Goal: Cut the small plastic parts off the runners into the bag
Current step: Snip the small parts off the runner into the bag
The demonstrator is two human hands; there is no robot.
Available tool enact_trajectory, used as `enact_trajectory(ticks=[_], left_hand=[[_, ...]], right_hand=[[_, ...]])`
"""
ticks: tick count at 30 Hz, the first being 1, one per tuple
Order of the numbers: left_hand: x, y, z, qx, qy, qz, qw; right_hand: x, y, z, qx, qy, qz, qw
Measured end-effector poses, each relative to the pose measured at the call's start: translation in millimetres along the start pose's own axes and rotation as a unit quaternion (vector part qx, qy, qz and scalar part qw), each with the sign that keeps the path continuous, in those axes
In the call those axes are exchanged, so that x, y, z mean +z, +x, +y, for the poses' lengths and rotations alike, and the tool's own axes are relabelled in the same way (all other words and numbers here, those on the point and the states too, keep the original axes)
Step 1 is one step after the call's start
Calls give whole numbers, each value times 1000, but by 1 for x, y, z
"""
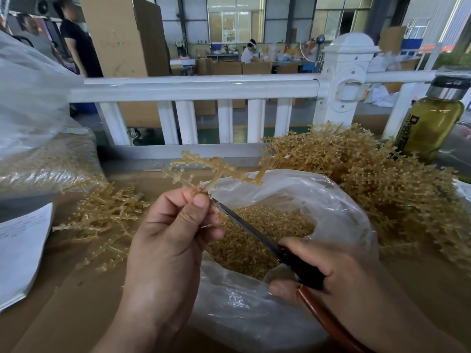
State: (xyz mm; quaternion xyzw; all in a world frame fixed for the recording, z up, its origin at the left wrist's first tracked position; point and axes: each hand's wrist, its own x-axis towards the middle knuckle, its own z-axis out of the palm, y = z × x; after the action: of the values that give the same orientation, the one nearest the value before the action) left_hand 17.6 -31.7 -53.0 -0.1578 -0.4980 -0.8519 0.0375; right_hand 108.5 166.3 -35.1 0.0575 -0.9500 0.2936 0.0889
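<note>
Nearest the camera, the right hand (328, 273) comes in from the lower right, fingers curled shut around the dark and reddish-brown handles of a pair of scissors (257, 235); the blades run up and to the left, their tip reaching the base of the runner (216, 169) just beside the left thumb. Whether the blades are parted cannot be told. The left hand (168, 240) rises from the bottom centre, wrist low and knuckles toward the camera, thumb and forefinger pinching the runner's stem while the other fingers fold into the palm. The runner is a tan, branched sprig studded with small beads; it stands above the hand, its main branch lying roughly level from left to right, over the near-left edge of the bag (293, 314). The clear plastic bag sits open between and under the two hands, its mouth facing up, with a heap of cut tan parts (262, 235) inside; its crumpled rim leaves little room on the right, where the scissor hand rests against it. The brown cardboard surface (63, 314) lies bare at the lower left. Left of the bag lies a small scatter of runners (107, 217), with a sheet of paper (20, 250) at the left edge. To the right, a large pile of runners (382, 179) crowds close to the bag. Beyond it stands a bottle of yellow-green liquid (433, 121), then a white railing (193, 90) across the far edge.
</note>
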Motion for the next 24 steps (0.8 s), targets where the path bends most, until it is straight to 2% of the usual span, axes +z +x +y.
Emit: enact_trajectory(ticks=[24], left_hand=[[3, -1, 2, 16, 30, 8, 999]], right_hand=[[-2, -1, -2, 10, -14, -1, 1000]])
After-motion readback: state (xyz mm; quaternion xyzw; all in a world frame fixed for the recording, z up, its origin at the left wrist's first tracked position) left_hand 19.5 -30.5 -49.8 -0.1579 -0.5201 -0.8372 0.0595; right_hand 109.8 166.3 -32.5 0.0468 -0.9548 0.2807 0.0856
